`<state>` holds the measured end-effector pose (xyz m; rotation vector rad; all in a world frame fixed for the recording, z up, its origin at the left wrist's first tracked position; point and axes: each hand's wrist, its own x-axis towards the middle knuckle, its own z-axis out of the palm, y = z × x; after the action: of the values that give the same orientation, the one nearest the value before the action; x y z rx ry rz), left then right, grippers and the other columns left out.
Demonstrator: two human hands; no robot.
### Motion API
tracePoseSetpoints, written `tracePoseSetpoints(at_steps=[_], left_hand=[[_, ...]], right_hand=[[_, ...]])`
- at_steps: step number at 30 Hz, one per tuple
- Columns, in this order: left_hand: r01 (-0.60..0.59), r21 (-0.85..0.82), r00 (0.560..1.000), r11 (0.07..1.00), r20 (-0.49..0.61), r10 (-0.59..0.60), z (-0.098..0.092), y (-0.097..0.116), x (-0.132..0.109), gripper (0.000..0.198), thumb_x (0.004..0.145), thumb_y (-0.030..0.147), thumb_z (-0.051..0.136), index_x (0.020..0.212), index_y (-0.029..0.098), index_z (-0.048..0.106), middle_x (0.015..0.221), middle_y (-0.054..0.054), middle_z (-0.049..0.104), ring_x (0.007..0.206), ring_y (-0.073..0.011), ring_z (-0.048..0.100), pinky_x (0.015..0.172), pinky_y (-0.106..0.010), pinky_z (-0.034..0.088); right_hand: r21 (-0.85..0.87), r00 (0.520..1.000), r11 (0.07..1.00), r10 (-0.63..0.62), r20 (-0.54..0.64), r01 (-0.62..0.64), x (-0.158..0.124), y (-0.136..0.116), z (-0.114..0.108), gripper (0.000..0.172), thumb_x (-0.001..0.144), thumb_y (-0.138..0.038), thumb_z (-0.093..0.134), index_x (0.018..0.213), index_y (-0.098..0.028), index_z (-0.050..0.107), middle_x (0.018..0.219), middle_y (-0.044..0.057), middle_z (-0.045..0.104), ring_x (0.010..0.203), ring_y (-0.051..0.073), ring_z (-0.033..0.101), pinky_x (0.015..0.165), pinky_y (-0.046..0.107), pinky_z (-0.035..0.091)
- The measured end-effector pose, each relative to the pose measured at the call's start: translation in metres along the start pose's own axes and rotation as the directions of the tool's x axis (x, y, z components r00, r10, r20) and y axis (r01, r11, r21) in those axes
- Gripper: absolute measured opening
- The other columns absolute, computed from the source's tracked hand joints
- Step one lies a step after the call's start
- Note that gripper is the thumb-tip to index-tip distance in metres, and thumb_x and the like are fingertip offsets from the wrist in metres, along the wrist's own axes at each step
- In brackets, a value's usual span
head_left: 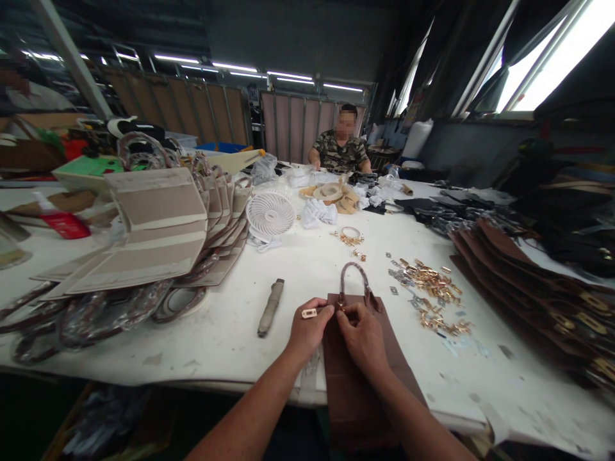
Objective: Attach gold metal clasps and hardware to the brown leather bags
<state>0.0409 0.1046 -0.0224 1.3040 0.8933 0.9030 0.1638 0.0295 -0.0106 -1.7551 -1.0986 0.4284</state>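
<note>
A dark brown handbag panel [348, 384] lies at the table's front edge, partly overhanging it, with its plastic-wrapped handle [354, 267] arching away from me. My left hand [310, 326] is closed at the panel's left upper edge, and a gold slotted clasp plate [309, 313] is held between its fingers. The thumb tip meets the panel near the handle's left base. My right hand [362, 330] pinches at that same base from the right, where a small gold glint shows; its fingers hide what they hold. A wrapped greyish tool [271, 307] lies left of my hands.
Loose gold fittings [432, 285] and small metal plates lie to the right, beside stacked brown panels [523, 294]. Beige bag panels [158, 230] with wrapped handles pile up at left. A white fan [270, 214], tape rolls [329, 192] and a seated person [339, 150] are farther back.
</note>
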Motion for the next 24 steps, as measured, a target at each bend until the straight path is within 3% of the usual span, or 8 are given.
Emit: tracePoseSetpoints(at_steps=[4, 10, 16, 24], left_hand=[[-0.013, 0.002, 1.0, 1.0, 0.006, 0.013, 0.0, 0.002, -0.001, 0.025, 0.083, 0.04, 0.068, 0.087, 0.016, 0.072, 0.074, 0.0, 0.066, 0.069, -0.0136, 0.055, 0.064, -0.022, 0.041], [0.006, 0.026, 0.998, 1.0, -0.055, -0.004, 0.011, 0.006, -0.003, 0.019, 0.083, 0.034, 0.059, 0.083, 0.017, 0.068, 0.071, 0.0, 0.066, 0.065, -0.0147, 0.056, 0.06, -0.023, 0.042], [0.021, 0.147, 0.978, 0.989, -0.209, 0.011, 0.028, 0.0, 0.003, 0.015, 0.087, 0.032, 0.057, 0.083, 0.022, 0.067, 0.079, -0.004, 0.07, 0.078, -0.021, 0.064, 0.069, -0.027, 0.047], [0.013, 0.256, 0.963, 0.967, -0.265, 0.057, 0.029, -0.004, 0.004, 0.022, 0.095, 0.039, 0.053, 0.091, 0.024, 0.068, 0.088, -0.007, 0.072, 0.091, -0.0253, 0.065, 0.079, -0.031, 0.048]], right_hand=[[0.005, 1.0, 1.0, -0.012, 0.029, 0.012, 0.002, 0.0, 0.0, 0.027, 0.09, -0.048, 0.061, 0.086, -0.022, 0.065, 0.084, 0.005, 0.073, 0.072, 0.026, 0.068, 0.066, 0.035, 0.047], [0.085, 0.993, 0.995, -0.059, 0.102, 0.051, 0.01, -0.003, -0.008, 0.025, 0.089, -0.04, 0.062, 0.106, -0.023, 0.066, 0.086, 0.003, 0.072, 0.074, 0.024, 0.068, 0.066, 0.032, 0.05], [-0.051, 0.974, 0.989, -0.13, 0.184, 0.142, 0.027, -0.001, -0.014, 0.016, 0.088, -0.031, 0.061, 0.099, -0.024, 0.069, 0.072, 0.0, 0.068, 0.064, 0.022, 0.064, 0.06, 0.029, 0.043], [-0.021, 0.965, 0.989, -0.137, 0.223, 0.146, 0.03, -0.006, -0.013, 0.016, 0.089, -0.034, 0.06, 0.099, -0.025, 0.07, 0.075, 0.0, 0.069, 0.064, 0.021, 0.064, 0.06, 0.029, 0.043]])
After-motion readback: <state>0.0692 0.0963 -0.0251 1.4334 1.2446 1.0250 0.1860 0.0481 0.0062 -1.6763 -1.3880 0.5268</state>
